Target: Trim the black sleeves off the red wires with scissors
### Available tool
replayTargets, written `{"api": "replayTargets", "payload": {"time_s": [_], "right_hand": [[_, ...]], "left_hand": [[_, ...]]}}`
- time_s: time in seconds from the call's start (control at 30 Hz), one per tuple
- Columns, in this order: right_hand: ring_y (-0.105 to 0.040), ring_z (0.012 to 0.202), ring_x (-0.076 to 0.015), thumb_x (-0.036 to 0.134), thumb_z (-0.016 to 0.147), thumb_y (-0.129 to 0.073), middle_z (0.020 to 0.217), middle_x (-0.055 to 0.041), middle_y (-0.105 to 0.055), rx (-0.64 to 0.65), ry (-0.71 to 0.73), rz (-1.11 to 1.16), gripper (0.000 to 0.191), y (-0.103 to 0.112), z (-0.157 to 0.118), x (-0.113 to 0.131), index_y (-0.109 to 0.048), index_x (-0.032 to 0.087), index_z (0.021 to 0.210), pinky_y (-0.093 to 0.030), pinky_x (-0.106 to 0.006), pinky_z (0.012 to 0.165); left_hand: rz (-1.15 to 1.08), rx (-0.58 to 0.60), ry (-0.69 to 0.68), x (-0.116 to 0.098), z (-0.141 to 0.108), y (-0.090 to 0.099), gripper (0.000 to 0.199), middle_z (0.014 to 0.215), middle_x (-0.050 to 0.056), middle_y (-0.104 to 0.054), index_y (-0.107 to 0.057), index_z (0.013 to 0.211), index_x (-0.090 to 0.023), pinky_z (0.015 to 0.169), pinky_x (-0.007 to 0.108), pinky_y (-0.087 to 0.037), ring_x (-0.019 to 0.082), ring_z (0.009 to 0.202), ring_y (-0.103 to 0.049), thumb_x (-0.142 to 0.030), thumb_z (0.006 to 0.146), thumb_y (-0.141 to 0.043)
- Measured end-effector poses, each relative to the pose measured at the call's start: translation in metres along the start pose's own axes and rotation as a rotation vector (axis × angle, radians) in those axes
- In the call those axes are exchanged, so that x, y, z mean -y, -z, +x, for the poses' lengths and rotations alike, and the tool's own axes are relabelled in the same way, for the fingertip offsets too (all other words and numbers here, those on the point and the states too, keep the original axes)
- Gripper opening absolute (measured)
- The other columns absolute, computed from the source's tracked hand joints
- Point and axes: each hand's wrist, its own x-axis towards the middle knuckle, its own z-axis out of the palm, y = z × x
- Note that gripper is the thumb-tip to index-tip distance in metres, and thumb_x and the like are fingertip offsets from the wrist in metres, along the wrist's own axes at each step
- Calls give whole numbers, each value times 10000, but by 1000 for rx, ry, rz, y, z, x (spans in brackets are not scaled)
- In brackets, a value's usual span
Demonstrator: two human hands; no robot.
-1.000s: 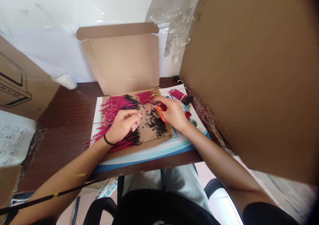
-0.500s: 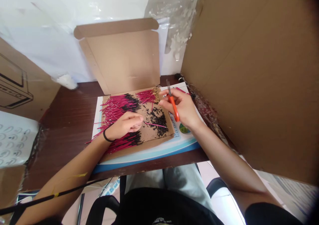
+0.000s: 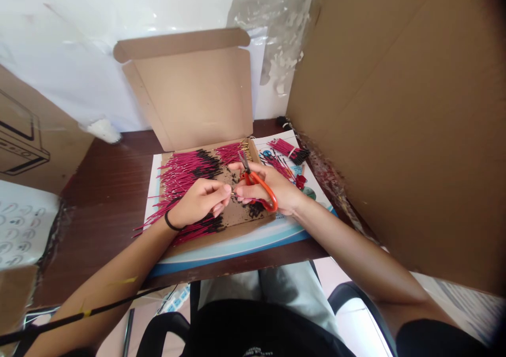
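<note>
Left hand: fingertips pinched at a thin wire, over the middle of the open cardboard box. Right hand: gripping orange-handled scissors, blades slightly parted and pointing away from the person; its thumb and finger meet at the wire too, though their exact hold is hard to tell.

Main lot: red wires with black ends, along the box's left side. Small lot: red wires with gold-coloured ends, far right corner. Black scraps, right part. Tied bundle, on the printed sheet, towards the desk's far right corner.

Step, as judged: fingering one wire's end. Demand: steady pinch, blades clear of fingertips.
</note>
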Motion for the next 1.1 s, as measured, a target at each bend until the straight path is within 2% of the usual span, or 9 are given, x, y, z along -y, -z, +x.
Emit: {"api": "replayTargets", "payload": {"time_s": [0.13, 0.27, 0.5, 0.63, 0.73, 0.83, 0.9, 1.0, 1.1], "right_hand": [[-615, 604, -106, 204, 613, -813, 664, 49, -669, -5, -40, 32, 715, -2, 0, -2, -524, 215, 1267, -504, -235, 569], [-547, 517, -86, 190, 619, -798, 638, 58, -659, 2, -37, 3, 791, -2, 0, 0, -462, 227, 1335, -428, -209, 481], [-512, 512, -87, 215, 614, -789, 624, 66, -605, 12, -14, -42, 723, -3, 1, 0, -499, 206, 1277, -400, -229, 485], [-509, 521, -91, 287, 639, -778, 646, 62, -609, -20, 13, -122, 647, -3, 1, -4, -515, 215, 1226, -407, -244, 506], [-557, 594, -113, 306, 685, -750, 693, 50, -618, -132, 163, -365, 534, -2, -1, -4, -530, 222, 1164, -457, -276, 585], [-613, 741, -158, 276, 697, -755, 819, 1, -646, -344, 381, -741, 472, -1, -2, -2, -529, 201, 1106, -490, -336, 738], [-613, 895, -217, 226, 708, -741, 950, -67, -651, -421, 502, -993, 465, -1, 0, -3, -530, 162, 1118, -477, -392, 843], [-519, 1099, -293, 94, 755, -617, 1112, -155, -604, -343, 585, -1328, 480, -3, 4, -11, -518, 88, 1225, -438, -456, 945], [-508, 1113, -273, 27, 824, -476, 1152, -174, -585, -192, 543, -1475, 533, -4, 8, -22, -451, 65, 1354, -459, -432, 944]], "left_hand": [[96, -10, -1, -1, 1, 1, 501, 415, -28, -462, -528, 551, -147, 438, 202, -367, 69, 377, -435, -541, 860, -533], [173, -2, -35, 2, 0, 2, 483, 447, -18, -510, -564, 610, -143, 472, 195, -386, 73, 418, -463, -529, 890, -488], [144, 11, -98, 6, 2, -2, 462, 488, -26, -504, -529, 632, -155, 470, 192, -370, 72, 442, -461, -525, 902, -466], [161, -6, -76, 5, 2, -1, 435, 499, -21, -516, -536, 632, -153, 488, 204, -371, 74, 457, -472, -487, 906, -481], [71, -47, -58, 5, 0, 5, 431, 465, -29, -461, -505, 567, -159, 469, 221, -345, 74, 433, -438, -438, 894, -517], [-200, -144, -125, 3, -2, 12, 448, 408, -52, -311, -411, 473, -174, 423, 233, -277, 74, 391, -355, -361, 840, -587], [-367, -179, -192, 0, -2, 15, 470, 387, -56, -248, -366, 427, -176, 410, 239, -233, 69, 372, -299, -328, 788, -625], [-481, -127, -230, -4, -2, 16, 493, 363, -50, -225, -346, 387, -171, 401, 245, -206, 63, 351, -261, -335, 745, -643], [-503, -70, -243, -5, -2, 14, 495, 359, -47, -235, -344, 388, -162, 399, 243, -215, 61, 347, -270, -331, 750, -638]]}}
